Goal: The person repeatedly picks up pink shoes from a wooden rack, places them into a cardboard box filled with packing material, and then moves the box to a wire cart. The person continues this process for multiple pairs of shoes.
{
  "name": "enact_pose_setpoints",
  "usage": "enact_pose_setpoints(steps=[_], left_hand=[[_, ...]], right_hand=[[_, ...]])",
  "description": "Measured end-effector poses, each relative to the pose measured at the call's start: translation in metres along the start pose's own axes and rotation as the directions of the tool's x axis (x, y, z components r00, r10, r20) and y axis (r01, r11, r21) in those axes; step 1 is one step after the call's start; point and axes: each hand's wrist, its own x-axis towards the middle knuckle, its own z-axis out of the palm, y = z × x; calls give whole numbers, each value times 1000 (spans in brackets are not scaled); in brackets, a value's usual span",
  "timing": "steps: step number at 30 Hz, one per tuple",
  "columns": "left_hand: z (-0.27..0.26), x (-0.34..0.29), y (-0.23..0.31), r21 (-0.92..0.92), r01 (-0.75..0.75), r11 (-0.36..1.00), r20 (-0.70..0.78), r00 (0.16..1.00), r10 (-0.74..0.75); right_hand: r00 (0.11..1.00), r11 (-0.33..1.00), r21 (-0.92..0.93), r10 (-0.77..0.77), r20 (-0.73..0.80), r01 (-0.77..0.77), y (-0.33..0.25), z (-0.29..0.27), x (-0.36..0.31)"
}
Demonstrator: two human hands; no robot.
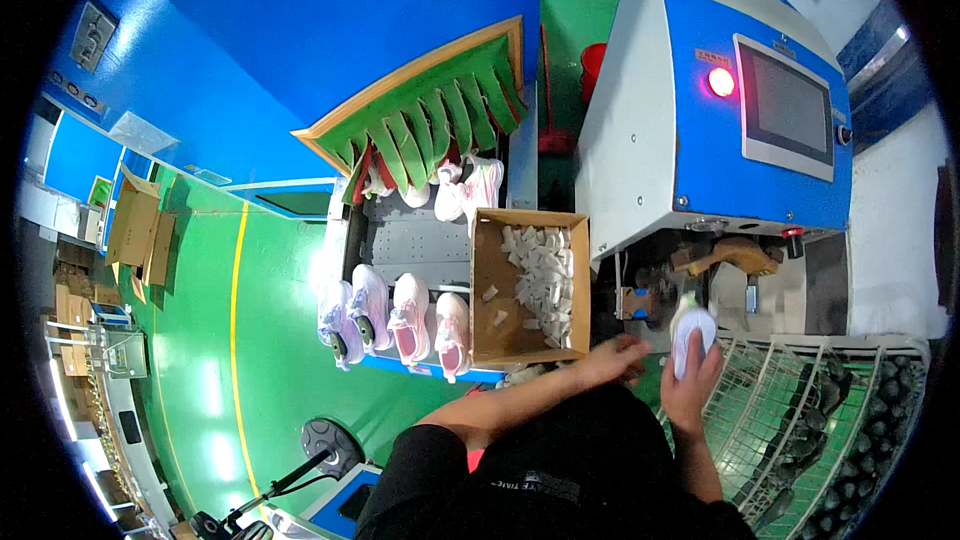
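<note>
In my right hand [690, 385] is a white shoe [692, 335], held upright with its pale sole toward me. The fingers wrap round its lower end, just in front of the blue and white machine [730, 130]. My left hand [618, 360] is beside the right edge of an open cardboard box [482, 290]. Its fingers are bent together, and what they hold, if anything, is hidden. Small white pieces [545, 280] are heaped in the box, mostly along its right side.
Several pale pink and lilac shoes [410, 315] stand on a conveyor [410, 240] left of the box. More shoes [480, 185] are under green hanging flaps [430, 130]. A brown clamp part [730, 255] sits below the machine's screen [787, 105]. A wire rack [770, 390] with dark pieces is at right.
</note>
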Motion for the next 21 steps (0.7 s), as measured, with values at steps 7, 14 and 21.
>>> enact_pose_setpoints(steps=[7, 14, 21], left_hand=[[7, 54, -74, -148, 401, 904, 602, 762, -240], [-23, 10, -74, 203, 257, 945, 139, 948, -287], [-67, 16, -39, 533, 537, 654, -656, 750, -82]], right_hand=[[898, 883, 405, 41, 439, -238, 20, -62, -48], [676, -497, 699, 266, 687, -515, -5, -2, 28], [908, 363, 833, 205, 366, -418, 77, -98, -30]])
